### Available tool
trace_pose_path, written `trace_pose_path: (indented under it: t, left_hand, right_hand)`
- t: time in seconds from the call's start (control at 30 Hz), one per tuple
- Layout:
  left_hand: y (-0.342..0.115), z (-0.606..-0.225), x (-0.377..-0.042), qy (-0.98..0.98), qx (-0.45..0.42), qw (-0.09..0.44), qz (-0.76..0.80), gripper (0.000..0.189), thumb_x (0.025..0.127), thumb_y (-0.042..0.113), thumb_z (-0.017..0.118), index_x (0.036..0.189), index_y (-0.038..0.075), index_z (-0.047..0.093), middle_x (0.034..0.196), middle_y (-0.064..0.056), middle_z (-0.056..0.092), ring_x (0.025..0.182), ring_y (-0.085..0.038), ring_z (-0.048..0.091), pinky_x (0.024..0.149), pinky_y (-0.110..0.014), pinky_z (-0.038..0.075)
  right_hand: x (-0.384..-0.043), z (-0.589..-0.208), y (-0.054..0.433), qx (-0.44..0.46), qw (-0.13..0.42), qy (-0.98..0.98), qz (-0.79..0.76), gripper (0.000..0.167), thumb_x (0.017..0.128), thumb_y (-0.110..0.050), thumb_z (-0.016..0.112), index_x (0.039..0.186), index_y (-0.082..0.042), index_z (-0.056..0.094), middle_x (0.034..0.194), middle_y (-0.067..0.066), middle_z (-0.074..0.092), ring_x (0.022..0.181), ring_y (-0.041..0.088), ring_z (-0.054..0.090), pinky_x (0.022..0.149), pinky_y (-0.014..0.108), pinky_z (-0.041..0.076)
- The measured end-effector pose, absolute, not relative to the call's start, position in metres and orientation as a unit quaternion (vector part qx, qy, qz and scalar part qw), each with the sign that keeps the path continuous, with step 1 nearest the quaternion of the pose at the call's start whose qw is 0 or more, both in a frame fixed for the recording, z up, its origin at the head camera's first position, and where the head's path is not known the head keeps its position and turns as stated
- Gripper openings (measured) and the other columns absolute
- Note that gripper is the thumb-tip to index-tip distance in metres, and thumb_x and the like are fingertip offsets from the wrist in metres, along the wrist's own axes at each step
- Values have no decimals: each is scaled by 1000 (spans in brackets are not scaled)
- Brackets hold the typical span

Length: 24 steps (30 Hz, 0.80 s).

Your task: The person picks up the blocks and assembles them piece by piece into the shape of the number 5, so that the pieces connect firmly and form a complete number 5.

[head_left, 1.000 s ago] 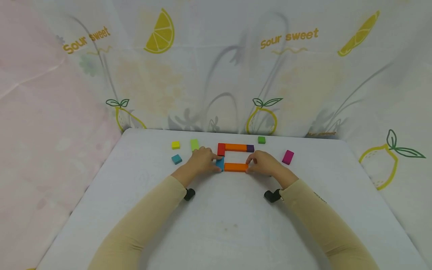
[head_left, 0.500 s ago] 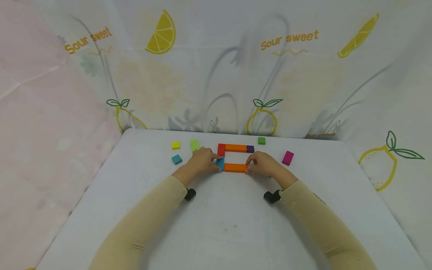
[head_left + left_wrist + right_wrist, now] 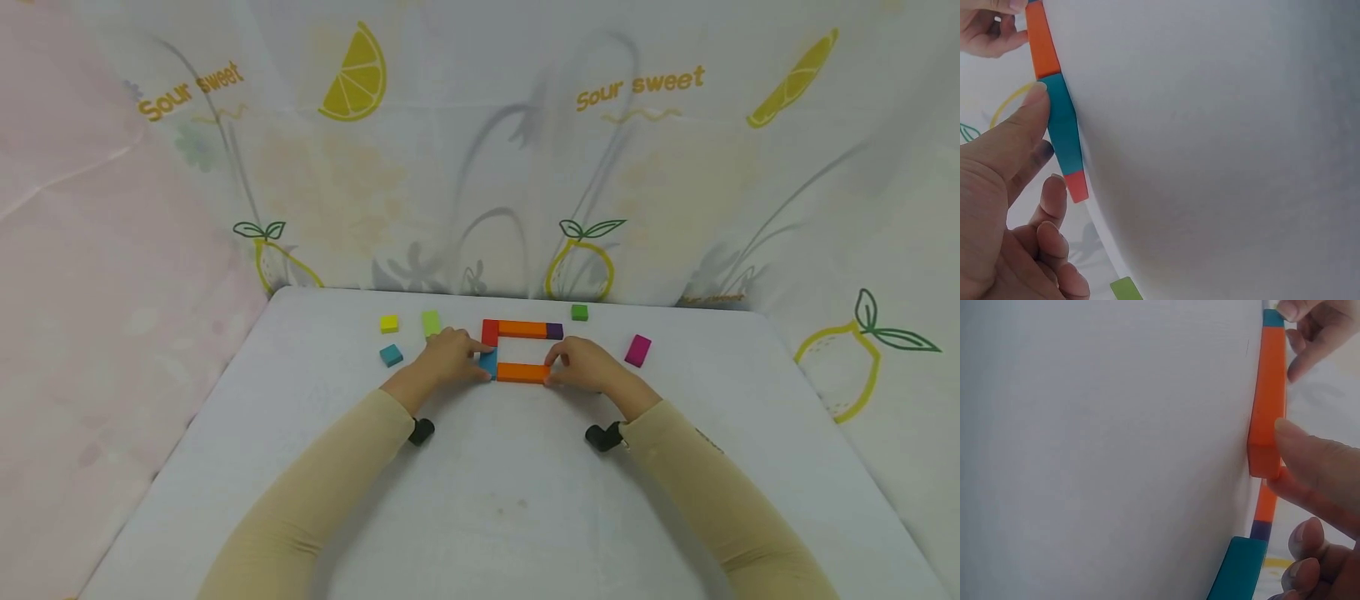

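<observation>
1 yellow block (image 3: 388, 323) is lying behind 1 teal block (image 3: 391, 355) on the table (image 3: 480, 525); fingers of my left hand (image 3: 446, 357) are pinching the blue block (image 3: 489, 364), which is touching the red block (image 3: 490, 332) and the front orange block (image 3: 521, 373); fingers of my right hand (image 3: 585, 364) are pinching that block's right end.

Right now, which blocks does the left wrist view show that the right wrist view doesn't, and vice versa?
Only the left: the red block and the green block. Only the right: the far orange block and, recognisably, the purple block and lower teal block; a blue sliver atop the left view is too cropped to identify. Both: the near orange block, the blue block, the left hand and the right hand.
</observation>
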<state>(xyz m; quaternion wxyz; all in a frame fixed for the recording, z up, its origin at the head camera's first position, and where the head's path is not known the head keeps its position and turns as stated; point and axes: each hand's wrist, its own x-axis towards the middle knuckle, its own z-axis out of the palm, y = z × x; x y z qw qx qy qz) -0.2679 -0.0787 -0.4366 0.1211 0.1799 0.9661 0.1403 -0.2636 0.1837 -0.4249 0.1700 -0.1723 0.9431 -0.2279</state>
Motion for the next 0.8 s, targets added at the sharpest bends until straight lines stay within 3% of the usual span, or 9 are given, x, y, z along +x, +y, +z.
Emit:
trace_pose_path:
  t: [0.33, 0.6, 0.8]
  left_hand:
    - [-78, -436, -269, 963, 170, 131, 161, 56, 84, 46, 79, 136, 32, 64, 98, -1, 57, 98, -21, 46, 80, -35, 37]
    - [-82, -439, -271, 963, 142, 140, 183, 57, 84, 49, 78, 137, 33, 63, 111, -3, 58, 103, -22, 46, 85, -36, 39]
    - [-83, -438, -271, 966, 153, 132, 162, 57, 85, 48, 77, 138, 32, 62, 110, -4, 57, 103, -23, 45, 83, -36, 37]
  right_hand:
    - [-262, -423, 183, -168, 173, 945, -222, 25, 88, -24, 79, 108, -11, 73, 92, 7, 58, 90, 24, 52, 79, 37, 45]
    - [-264, -426, 184, -171, 170, 945, -221, 27, 88, -26, 79, 109, -11, 73, 93, 6, 59, 91, 24, 52, 81, 38, 46]
    - [-265, -428, 184, -172, 166, 946, -220, 26, 87, -26, 80, 106, -10, 74, 91, 6, 59, 89, 24, 52, 80, 37, 46]
